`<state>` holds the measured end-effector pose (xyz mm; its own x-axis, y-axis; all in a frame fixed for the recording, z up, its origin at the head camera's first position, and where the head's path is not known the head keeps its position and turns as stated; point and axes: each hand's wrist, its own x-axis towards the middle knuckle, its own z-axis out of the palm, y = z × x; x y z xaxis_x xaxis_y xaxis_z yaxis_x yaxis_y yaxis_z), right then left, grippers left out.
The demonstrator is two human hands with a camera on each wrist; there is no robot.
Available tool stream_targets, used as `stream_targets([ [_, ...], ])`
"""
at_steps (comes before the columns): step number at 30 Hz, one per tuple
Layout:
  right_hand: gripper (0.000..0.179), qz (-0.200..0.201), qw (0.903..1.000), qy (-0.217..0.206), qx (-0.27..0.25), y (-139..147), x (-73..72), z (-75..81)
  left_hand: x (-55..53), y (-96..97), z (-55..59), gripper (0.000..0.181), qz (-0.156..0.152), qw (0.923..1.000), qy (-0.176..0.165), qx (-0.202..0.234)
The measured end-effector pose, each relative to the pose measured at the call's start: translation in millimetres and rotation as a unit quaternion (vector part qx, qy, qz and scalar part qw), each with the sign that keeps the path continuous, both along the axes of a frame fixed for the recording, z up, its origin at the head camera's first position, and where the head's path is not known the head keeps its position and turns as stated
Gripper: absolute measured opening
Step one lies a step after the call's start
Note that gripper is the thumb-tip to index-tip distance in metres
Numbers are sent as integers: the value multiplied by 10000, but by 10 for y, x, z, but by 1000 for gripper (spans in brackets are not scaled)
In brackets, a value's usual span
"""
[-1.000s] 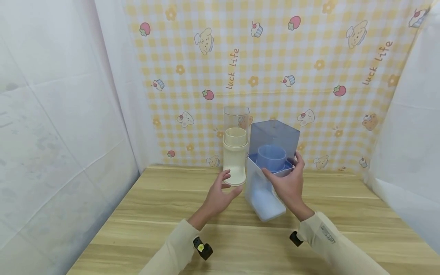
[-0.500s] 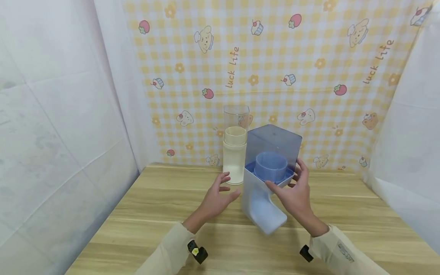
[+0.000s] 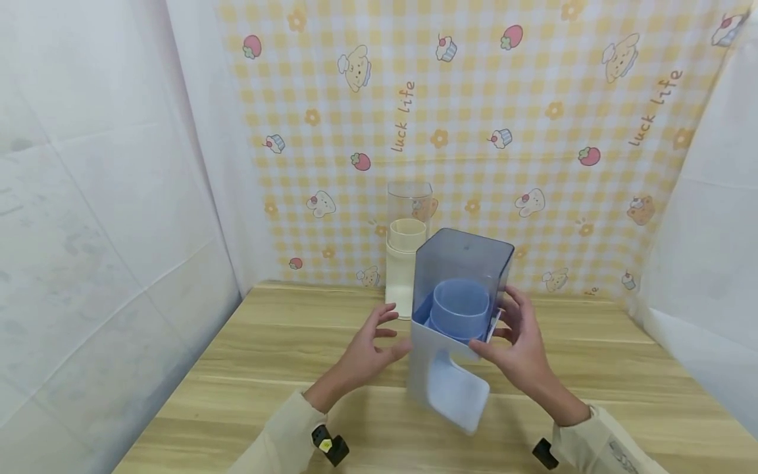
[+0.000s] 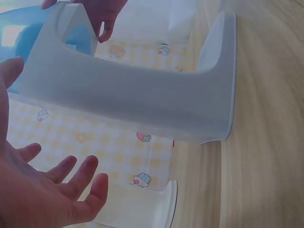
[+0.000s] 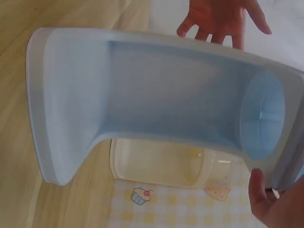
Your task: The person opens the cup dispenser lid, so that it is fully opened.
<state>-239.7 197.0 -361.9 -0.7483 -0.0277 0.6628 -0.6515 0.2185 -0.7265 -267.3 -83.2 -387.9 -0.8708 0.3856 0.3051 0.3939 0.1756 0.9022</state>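
Note:
A white dispenser (image 3: 423,362) with a blue round cup-like tube (image 3: 460,308) and a clear smoky-blue cover (image 3: 464,253) stands tilted over the table in the head view. My right hand (image 3: 521,355) grips its upper right side, thumb in front and fingers behind. Left of it, my left hand (image 3: 367,352) has its fingers spread and holds nothing; its thumb tip is close to the dispenser's wall. From the right wrist, the dispenser's hollow front (image 5: 175,90) and flat foot (image 5: 66,104) show. Whether the foot touches the table I cannot tell.
Behind, against the curtain, stands a smaller cream dispenser (image 3: 401,276) with a clear cover, partly hidden by the white one. A yellow checked curtain (image 3: 331,131) closes off the back of the wooden table (image 3: 266,368). White sheets (image 3: 106,197) hang at both sides.
My right hand has brought the white dispenser nearer to me and slightly left, turning it a little. It now covers part of the cream one. My left hand has shifted slightly towards me, fingers still spread.

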Motion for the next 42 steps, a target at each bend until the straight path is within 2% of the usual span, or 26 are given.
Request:
stream_targets([
  [5, 95, 1154, 9926, 303, -245, 4, 2, 2, 45, -12, 10, 79, -173, 9998, 105, -93],
  [8, 92, 1623, 9859, 329, -227, 8, -6, -4, 73, -19, 24, 83, -243, 9996, 74, -157],
  [14, 88, 2132, 9768, 216, -4, 25, -56, -32, 127, -48, 61, 88, -280, 9996, 80, -50],
  [21, 95, 2728, 9617, 232, 118, 30, -141, -18, 135, -41, 29, 95, -825, 9961, 289, 123],
  [25, 96, 2781, 9598, 260, 287, 44, -152, -14, 126, -12, -13, 97, -1056, 9934, 391, 203],
  [28, 98, 2720, 9607, 341, 444, 51, -144, -1, 114, 5, -41, 98, -1100, 9924, 445, 313],
  [33, 100, 2602, 9636, 333, 514, 71, -94, 35, 107, 24, -79, 101, -1200, 9914, 336, 393],
  [42, 109, 2287, 9707, 583, 460, 60, -17, 195, 122, 61, -46, 101, -973, 9949, 213, -152],
])
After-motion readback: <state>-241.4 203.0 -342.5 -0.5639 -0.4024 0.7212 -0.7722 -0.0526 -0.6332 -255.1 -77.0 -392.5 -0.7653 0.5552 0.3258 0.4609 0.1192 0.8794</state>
